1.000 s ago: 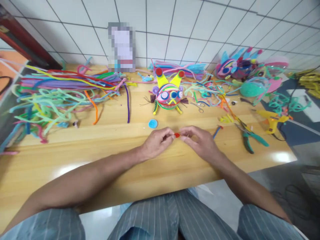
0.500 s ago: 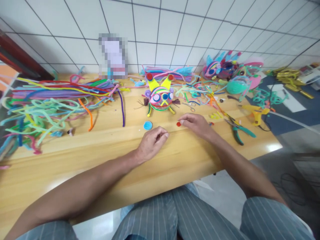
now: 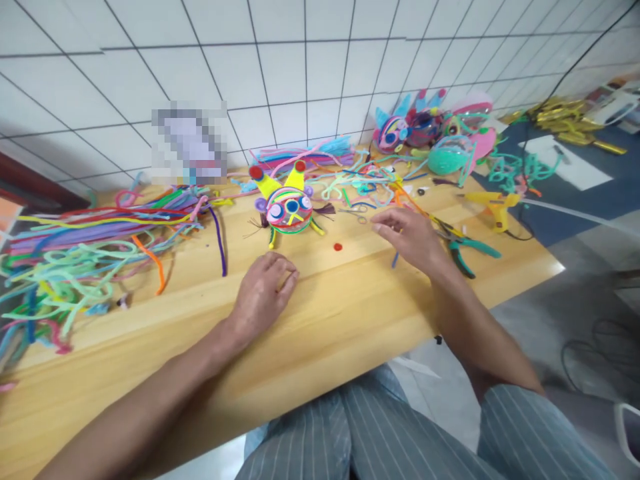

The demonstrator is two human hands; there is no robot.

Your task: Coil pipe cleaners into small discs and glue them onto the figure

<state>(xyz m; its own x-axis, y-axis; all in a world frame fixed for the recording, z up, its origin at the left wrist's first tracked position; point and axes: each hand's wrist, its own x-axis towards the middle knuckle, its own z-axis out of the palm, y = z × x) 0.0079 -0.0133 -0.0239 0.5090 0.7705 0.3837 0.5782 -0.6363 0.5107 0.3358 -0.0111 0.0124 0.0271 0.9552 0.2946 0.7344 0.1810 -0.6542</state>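
Red, small and round, the disc (image 3: pixel 338 247) lies flat on the wooden table (image 3: pixel 350 313), free of both hands. It sits between them, nearer the right hand (image 3: pixel 410 237), whose loose, empty fingers hover near the pliers (image 3: pixel 463 247). Resting palm-down with curled fingers, the left hand (image 3: pixel 263 290) grips nothing. Just beyond the disc stands a striped craft creature (image 3: pixel 287 207).

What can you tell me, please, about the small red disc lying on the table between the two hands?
The small red disc is a tiny, flat, round piece, bright red, of a material too small to tell. It lies flat on the bare wooden table, in front of the colourful pipe-cleaner figure. Nothing touches it: the right hand hovers to its right with fingers spread, and the left hand rests on the table nearer the person.
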